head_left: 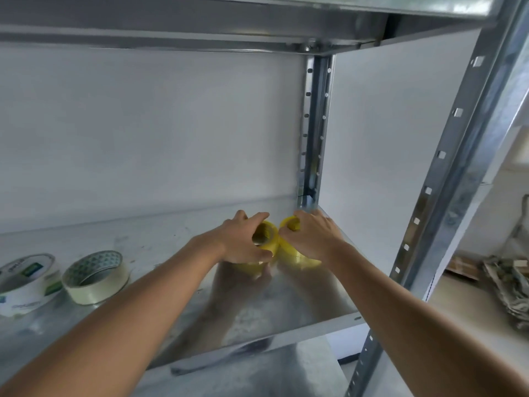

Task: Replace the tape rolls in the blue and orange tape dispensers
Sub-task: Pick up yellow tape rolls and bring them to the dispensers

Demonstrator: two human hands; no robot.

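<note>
— Both forearms reach over the shelf [286, 305]. Hands?
— Left hand [243, 239] grips one yellow roll [267, 243]; right hand [313, 239] grips the other roll [297, 257], touching it, mid-shelf.

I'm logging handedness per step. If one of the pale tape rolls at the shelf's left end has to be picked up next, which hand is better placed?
Probably the left hand. It sits nearer the pale tape rolls and would not cross the right hand. Each hand grips a yellow tape roll, so it must release first.
</note>
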